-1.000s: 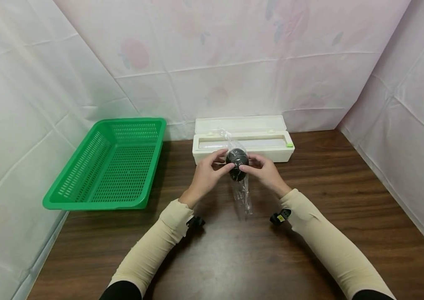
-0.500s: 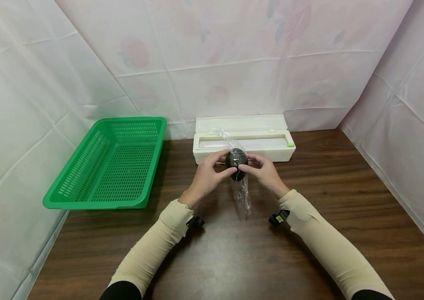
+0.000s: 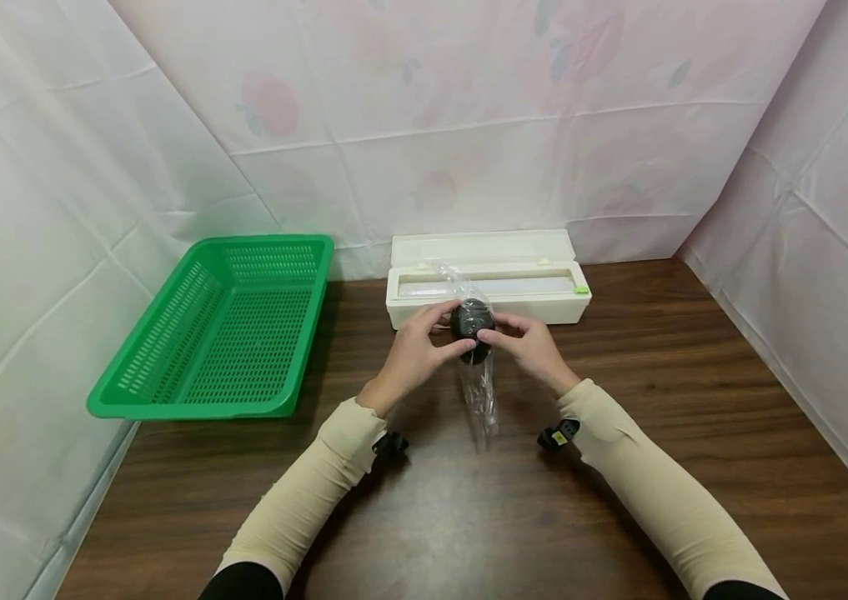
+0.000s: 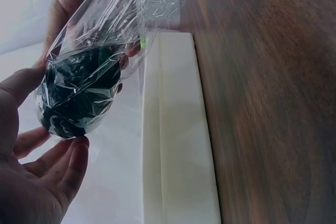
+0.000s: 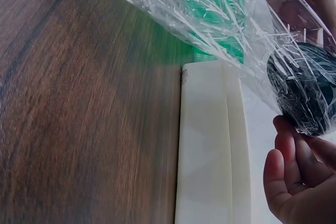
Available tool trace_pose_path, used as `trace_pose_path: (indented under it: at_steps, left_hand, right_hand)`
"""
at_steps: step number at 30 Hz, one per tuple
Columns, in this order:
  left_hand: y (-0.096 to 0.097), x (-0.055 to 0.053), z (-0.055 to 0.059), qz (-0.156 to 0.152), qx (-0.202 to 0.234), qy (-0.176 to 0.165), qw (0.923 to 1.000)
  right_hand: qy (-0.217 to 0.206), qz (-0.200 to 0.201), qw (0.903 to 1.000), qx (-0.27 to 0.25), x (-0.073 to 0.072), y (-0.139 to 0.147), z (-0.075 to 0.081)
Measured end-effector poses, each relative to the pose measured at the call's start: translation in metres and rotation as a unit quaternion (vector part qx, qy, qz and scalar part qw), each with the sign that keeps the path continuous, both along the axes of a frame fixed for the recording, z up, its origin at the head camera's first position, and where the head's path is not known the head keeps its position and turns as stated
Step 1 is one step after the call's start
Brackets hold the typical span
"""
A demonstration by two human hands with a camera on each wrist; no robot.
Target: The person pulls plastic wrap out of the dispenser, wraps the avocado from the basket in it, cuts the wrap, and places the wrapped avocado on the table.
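Observation:
Between my two hands is a dark, egg-shaped object (image 3: pixel 473 315), wrapped in clear cling film (image 4: pixel 113 22); the frames do not settle its exact kind. My left hand (image 3: pixel 416 346) pinches it from the left, thumb at the near side and fingers at the far side. From the right, my right hand (image 3: pixel 532 346) holds it with the thumb across the front. Twisted film trails from both ends, one tail toward me and the other toward the white box. The object is held up off the table, in front of the box.
Behind the hands stands a long white cling film box (image 3: pixel 487 310) with its lid up and a pale roll (image 3: pixel 521 287) inside. A green perforated basket (image 3: pixel 302 367) sits to the left on the wooden table (image 3: pixel 694 375). Pale curtains (image 3: pixel 424 167) border the back and sides.
Both hands keep their hold. The wrapped object has tilted and shifted slightly toward the left, and the near film tail has swung a little left and toward me.

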State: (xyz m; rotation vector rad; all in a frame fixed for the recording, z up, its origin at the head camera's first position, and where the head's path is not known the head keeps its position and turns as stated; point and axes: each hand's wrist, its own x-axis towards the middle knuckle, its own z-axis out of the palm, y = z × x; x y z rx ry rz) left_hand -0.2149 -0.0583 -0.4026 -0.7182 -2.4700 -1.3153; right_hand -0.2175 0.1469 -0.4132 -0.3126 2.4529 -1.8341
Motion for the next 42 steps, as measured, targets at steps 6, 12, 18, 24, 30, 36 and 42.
trace_pose_path:
  at_steps: [6,12,18,24,30,36,42]
  left_hand:
    - [0.001,0.002,0.001,0.002,0.000,0.001,1.0000]
    - [0.002,0.003,0.002,0.010,0.001,0.004,0.9999]
    - [0.002,0.002,0.001,0.015,-0.002,0.005,0.9999]
    - [0.002,0.002,0.002,0.017,-0.014,-0.003,0.9998]
    - [0.001,0.002,0.003,0.016,0.001,-0.028,0.9995]
    - [0.000,0.001,0.003,0.008,0.018,-0.020,0.9996]
    - [-0.001,0.001,0.002,0.003,0.024,-0.016,0.9996]
  right_hand:
    - [0.005,-0.003,1.0000,-0.001,0.000,-0.002,0.003]
    - [0.011,-0.005,0.9996,0.025,0.016,-0.009,0.030]
    - [0.014,-0.001,0.9999,0.009,0.000,-0.003,0.003]
    - [0.014,0.006,0.9999,0.004,0.000,-0.001,0.001]
    - [0.010,0.016,0.9997,-0.013,0.000,-0.001,0.004]
    - [0.031,0.007,0.9994,-0.014,-0.002,0.000,0.004]
    - [0.019,-0.009,0.9997,-0.011,0.000,0.000,0.006]
